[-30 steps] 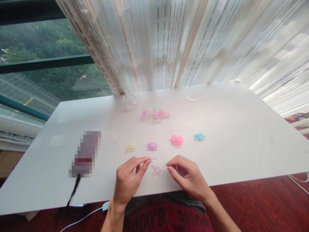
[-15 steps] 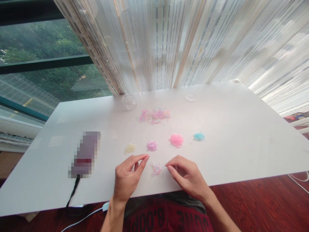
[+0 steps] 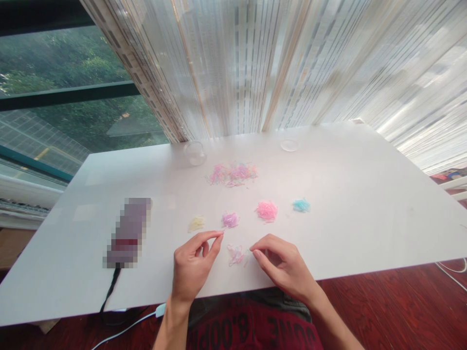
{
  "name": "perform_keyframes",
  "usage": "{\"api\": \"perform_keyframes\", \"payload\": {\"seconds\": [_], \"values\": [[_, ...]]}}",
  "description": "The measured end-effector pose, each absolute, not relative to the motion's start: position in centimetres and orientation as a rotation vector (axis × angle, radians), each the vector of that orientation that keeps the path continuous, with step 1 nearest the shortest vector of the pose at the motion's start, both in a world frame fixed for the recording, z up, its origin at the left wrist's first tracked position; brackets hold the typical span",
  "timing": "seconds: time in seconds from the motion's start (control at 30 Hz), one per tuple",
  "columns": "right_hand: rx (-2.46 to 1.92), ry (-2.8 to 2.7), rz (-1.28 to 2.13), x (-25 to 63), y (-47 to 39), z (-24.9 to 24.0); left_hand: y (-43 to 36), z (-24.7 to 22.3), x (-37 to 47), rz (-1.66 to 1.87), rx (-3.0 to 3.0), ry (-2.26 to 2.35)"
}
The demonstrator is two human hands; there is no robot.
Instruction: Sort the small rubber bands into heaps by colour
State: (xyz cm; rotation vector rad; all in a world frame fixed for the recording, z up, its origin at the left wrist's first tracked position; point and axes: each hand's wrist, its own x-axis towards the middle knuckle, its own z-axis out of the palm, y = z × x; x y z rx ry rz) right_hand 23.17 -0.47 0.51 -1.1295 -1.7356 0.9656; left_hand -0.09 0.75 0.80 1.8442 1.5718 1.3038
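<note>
My left hand (image 3: pixel 197 262) is closed in a pinch just below the purple pile (image 3: pixel 230 220); a tiny light strand seems to stick out from its fingertips, too small to name. My right hand (image 3: pixel 282 260) has thumb and forefinger nearly together at the right side of a small mixed pile (image 3: pixel 236 254); whether it holds anything is too small to tell. Beyond the hands lie a pale yellow pile (image 3: pixel 196 223), a pink pile (image 3: pixel 267 211) and a blue pile (image 3: pixel 301 205) of thin little pieces. A larger mixed pile (image 3: pixel 233 175) is farther back.
A clear round container (image 3: pixel 195 153) and a clear lid (image 3: pixel 289 145) are at the back of the white table (image 3: pixel 365 204). A pixelated purple-grey object (image 3: pixel 129 228) with a black strap lies at the left. Behind the table hangs a striped curtain (image 3: pixel 233 68).
My left fingertips have moved very slightly, and a thin strand now shows at them near the purple pile. My right hand has hardly moved.
</note>
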Motion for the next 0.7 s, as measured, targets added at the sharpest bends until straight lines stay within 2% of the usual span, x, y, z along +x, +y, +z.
{"api": "perform_keyframes", "payload": {"seconds": [0.7], "values": [[-1.134, -1.738, 0.986, 23.24, -0.53, 0.34, 1.00, 1.02, 0.19, 1.290, 1.802, 1.573]]}}
